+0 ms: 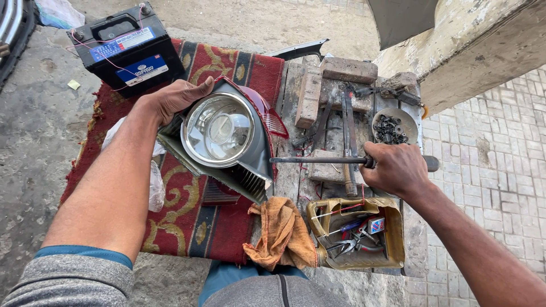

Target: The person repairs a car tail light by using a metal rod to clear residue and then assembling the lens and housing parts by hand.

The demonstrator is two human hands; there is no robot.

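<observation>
My left hand (173,98) grips the top edge of a car headlight unit (224,136), which has a round chrome reflector, a grey housing and a red lens at its right side. It is held tilted above a red patterned rug (187,210). My right hand (395,169) is closed around the handle of a long screwdriver (318,160). The shaft lies level and its tip touches the headlight's right edge.
A black car battery (128,48) stands at the rug's far corner. Bricks (327,79), tools and a bowl of screws (392,126) lie on a wooden board. An orange rag (281,233) and a cut-open can of tools (358,233) sit near me.
</observation>
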